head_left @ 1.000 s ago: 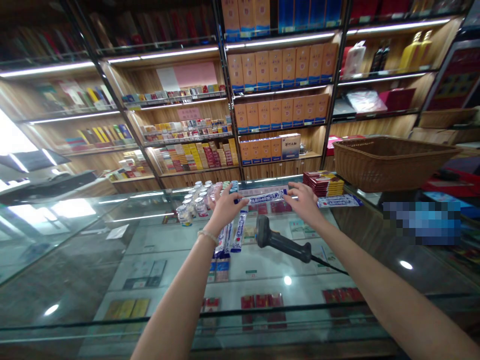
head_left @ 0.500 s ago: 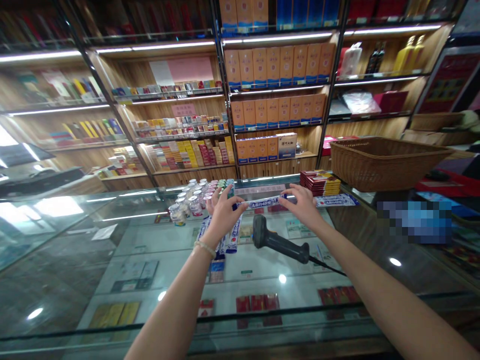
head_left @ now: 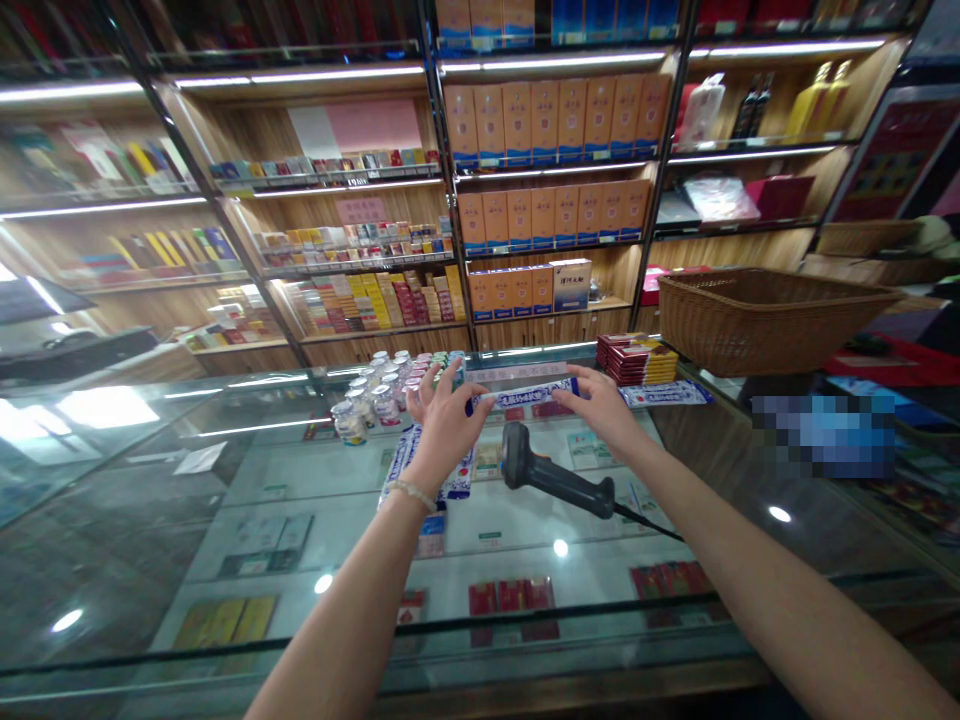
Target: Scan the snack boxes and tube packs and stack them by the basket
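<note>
My left hand (head_left: 450, 418) and my right hand (head_left: 598, 404) pinch the two ends of a long blue-and-white candy packet (head_left: 523, 393), stretched level above the glass counter. Under and beside my left hand lie more packets of the same kind, partly hidden by it; one blue-and-white packet (head_left: 460, 478) shows at its right. Another matching packet (head_left: 666, 394) rests flat to the right of my right hand. A black barcode scanner (head_left: 559, 474) lies on the glass between my forearms, its cord running right.
Several small jars (head_left: 385, 405) stand in rows behind my left hand. Red and yellow boxes (head_left: 637, 360) are stacked behind my right hand, near a wicker basket (head_left: 765, 320). The glass counter (head_left: 300, 560) has goods under it. Shelves of orange boxes (head_left: 555, 120) line the wall.
Both hands still hold the packet by its ends. Its printed face is now tilted more toward me and shows wider. The whole view has shifted slightly.
</note>
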`<state>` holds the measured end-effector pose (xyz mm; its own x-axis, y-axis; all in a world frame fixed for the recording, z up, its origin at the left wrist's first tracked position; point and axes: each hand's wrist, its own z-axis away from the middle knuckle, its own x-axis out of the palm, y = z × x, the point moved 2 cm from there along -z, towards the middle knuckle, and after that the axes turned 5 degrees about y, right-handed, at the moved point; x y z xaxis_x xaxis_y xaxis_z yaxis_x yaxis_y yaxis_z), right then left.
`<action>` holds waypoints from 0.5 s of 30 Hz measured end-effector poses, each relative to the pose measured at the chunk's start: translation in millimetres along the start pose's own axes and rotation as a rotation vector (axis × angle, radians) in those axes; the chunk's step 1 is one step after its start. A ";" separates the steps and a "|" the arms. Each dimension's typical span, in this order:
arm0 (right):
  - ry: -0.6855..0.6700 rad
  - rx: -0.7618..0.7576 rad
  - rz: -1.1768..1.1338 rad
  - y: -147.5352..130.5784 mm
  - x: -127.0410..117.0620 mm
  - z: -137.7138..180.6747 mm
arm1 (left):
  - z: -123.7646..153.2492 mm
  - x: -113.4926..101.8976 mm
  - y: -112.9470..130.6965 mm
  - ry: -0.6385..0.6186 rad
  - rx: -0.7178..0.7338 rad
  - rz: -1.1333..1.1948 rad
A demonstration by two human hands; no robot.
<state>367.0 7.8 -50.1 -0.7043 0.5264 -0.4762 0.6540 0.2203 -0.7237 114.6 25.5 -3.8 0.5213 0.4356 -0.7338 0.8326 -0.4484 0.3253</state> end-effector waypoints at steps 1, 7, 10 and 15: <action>0.011 0.002 -0.007 -1.3 0.0 0.6 | 1.1 -0.8 0.7 0.023 0.015 -0.017; 0.106 0.019 0.018 -11.3 1.1 4.8 | 9.3 -7.1 11.2 0.126 0.160 -0.147; 0.119 -0.002 0.019 -20.4 3.5 8.3 | 12.3 -8.1 19.9 0.118 0.211 -0.158; 0.118 0.005 0.000 -33.4 8.0 13.9 | 14.1 -7.4 28.4 0.085 0.231 -0.133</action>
<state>335.7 -6.8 -36.7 -0.6672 0.6191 -0.4143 0.6520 0.2164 -0.7267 131.7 -1.6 2.4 0.4326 0.5623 -0.7048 0.8351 -0.5446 0.0782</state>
